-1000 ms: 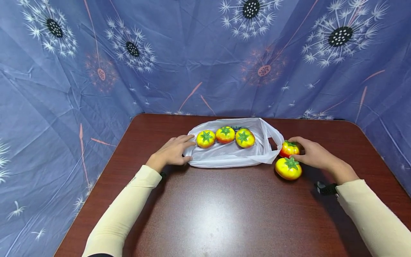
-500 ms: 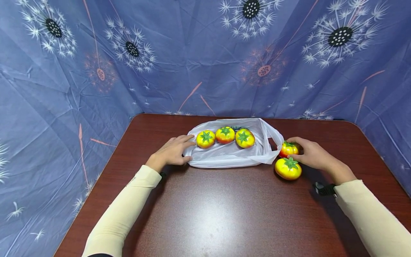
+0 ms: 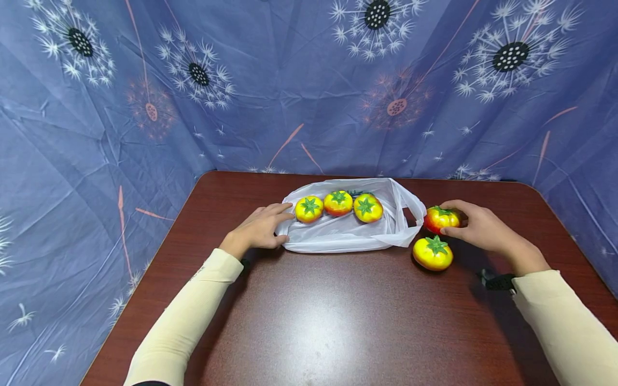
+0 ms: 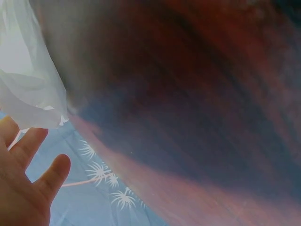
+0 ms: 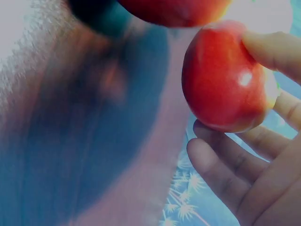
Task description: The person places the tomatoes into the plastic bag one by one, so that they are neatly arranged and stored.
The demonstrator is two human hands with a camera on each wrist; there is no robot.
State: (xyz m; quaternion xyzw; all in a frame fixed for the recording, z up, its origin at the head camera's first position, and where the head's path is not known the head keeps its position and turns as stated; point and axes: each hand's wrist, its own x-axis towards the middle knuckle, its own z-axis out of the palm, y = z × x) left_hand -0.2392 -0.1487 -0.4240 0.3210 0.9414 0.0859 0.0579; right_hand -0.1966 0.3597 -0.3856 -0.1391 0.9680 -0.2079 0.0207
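My right hand [image 3: 480,228] holds a red-and-yellow tomato [image 3: 441,220] with a green leafy top, between thumb and fingers. In the right wrist view that tomato [image 5: 225,80] shows its red underside. Just in front of it on the table sits a second yellow tomato [image 3: 433,253], apart from the hand. A white plastic bag [image 3: 333,236] lies spread at the back, its handle reaching toward the held tomato. Three tomatoes [image 3: 338,203] rest in a row in its opening. My left hand [image 3: 260,225] rests at the bag's left edge, fingers spread and touching it.
The brown table [image 3: 314,321] has its rear edge against a blue dandelion-print curtain [image 3: 289,96]. A dark green bit [image 3: 355,193] shows behind the tomatoes in the bag.
The right hand has moved a little to the right with the tomato in its grip, away from the bag handle and the other tomato. My left hand has stayed in place.
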